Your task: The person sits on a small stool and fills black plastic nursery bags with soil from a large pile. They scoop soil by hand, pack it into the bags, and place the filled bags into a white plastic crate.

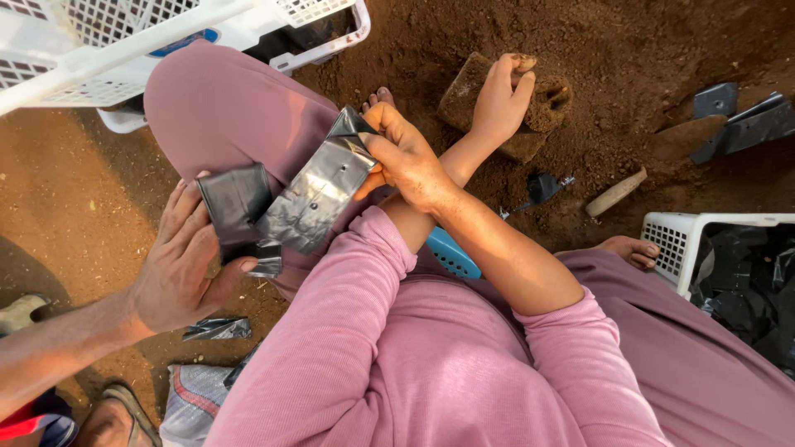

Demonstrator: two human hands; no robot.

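Observation:
My arms are crossed. My right hand (402,157) pinches the top corner of a flat black plastic bag (319,194), which hangs over my pink-clad knee. My left hand (503,99) reaches out past it and curls its fingers over a brown clump of soil (468,91) on the loose earth. At the lower left, another person's hand (178,269) holds a folded black plastic bag (236,207); its edge touches my bag.
A white plastic crate (124,33) stands at the upper left. Another crate (675,236) at the right holds black bags. A wooden-handled tool (617,192) and black bags (745,124) lie on the soil. A blue object (454,258) shows under my forearm.

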